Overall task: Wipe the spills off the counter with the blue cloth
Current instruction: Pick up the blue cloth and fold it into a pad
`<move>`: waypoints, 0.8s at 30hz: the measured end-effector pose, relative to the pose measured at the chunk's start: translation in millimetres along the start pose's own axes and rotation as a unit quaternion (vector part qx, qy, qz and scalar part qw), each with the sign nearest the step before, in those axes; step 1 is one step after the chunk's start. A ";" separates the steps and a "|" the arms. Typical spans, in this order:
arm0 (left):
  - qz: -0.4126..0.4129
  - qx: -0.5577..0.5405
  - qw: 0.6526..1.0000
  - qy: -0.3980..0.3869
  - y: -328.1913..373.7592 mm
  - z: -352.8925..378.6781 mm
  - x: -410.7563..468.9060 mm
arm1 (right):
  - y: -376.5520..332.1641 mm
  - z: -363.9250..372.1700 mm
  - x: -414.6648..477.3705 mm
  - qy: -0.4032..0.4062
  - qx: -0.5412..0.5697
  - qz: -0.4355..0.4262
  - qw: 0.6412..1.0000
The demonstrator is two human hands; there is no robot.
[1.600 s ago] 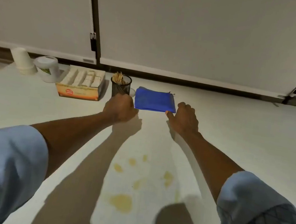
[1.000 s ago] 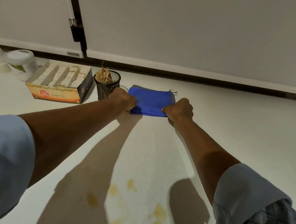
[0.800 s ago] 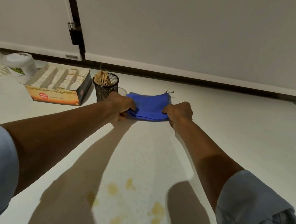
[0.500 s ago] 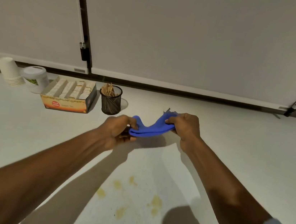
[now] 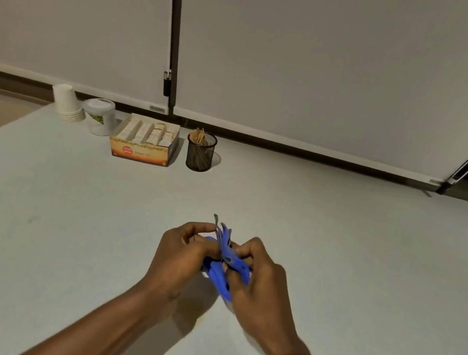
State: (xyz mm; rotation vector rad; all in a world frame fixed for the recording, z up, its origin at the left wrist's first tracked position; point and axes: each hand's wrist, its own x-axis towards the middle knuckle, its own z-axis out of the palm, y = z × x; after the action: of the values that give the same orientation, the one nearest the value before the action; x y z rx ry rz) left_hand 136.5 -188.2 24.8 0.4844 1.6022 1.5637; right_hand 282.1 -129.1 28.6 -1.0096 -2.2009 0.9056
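I see a pale counter [image 5: 43, 212] filling the lower two thirds of the frame, with plain grey wall panels above it. Just below the centre, my left hand [image 5: 183, 257] and right hand [image 5: 260, 285] are drawn close together, both pinching the blue cloth [image 5: 222, 268], which is bunched and folded between them. A few of its edges stick up above the knuckles, and a fold hangs down between the palms. I cannot tell whether its lowest fold touches the counter.

In the upper left of the frame, along the wall, stand a stack of paper cups [image 5: 68, 105], a white lidded tub [image 5: 101, 116], an open box of sachets [image 5: 145, 141] and a black mesh holder of wooden sticks [image 5: 200, 152]. All of them are well apart from my hands.

No spills show on the counter here; any would lie under my forearms or below the bottom edge, so I cannot place them.

I judge the step in hand to be gathering the cloth into a wiping pad. To do it well, I would fold it into a flat, thick wad with a smooth face downward, take it in one palm, then look down to find the stains before pressing it onto the counter
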 end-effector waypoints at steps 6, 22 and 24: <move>0.056 0.016 0.998 0.012 -9.4 -34.4 -42.7 | -39.0 13.1 -46.9 0.035 0.058 0.032 0.997; 0.271 0.241 0.927 -0.093 -2.8 -117.8 -78.5 | -72.4 24.6 -96.1 0.099 0.199 0.067 0.973; 0.260 0.267 0.919 -0.131 -4.9 -124.0 -74.2 | -74.6 21.9 -97.9 0.092 0.210 0.067 0.971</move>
State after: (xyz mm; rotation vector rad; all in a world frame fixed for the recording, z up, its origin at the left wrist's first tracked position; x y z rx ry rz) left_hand 86.4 -323.7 27.3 1.4548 1.7623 1.3144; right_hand 290.1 -251.6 52.3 -0.9946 -1.7066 1.2219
